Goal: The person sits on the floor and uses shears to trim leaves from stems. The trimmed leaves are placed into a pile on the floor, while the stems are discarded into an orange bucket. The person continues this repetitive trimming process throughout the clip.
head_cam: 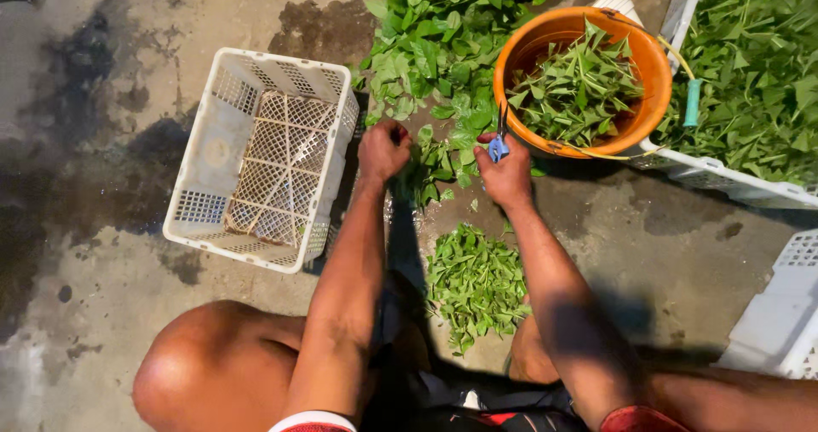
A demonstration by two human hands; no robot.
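While the person squats on wet concrete, findings are as follows.
Left hand [383, 149]: clenched around the stems of a leafy bunch [436, 164], which hangs between both hands.
Right hand [506, 175]: gripping small blue-handled scissors [498, 145], blades pointing away from the body; touching the same bunch.
Cut leaves [475, 280]: heaped on the floor just below the hands, between the knees.
Uncut greens [439, 36]: large pile directly beyond the hands.
Orange bucket [532, 44]: just beyond the right hand, part-filled with leaves.
White crate [260, 155]: beside the left hand, tipped on its side.
Second crate [733, 181]: further right, full of greens.
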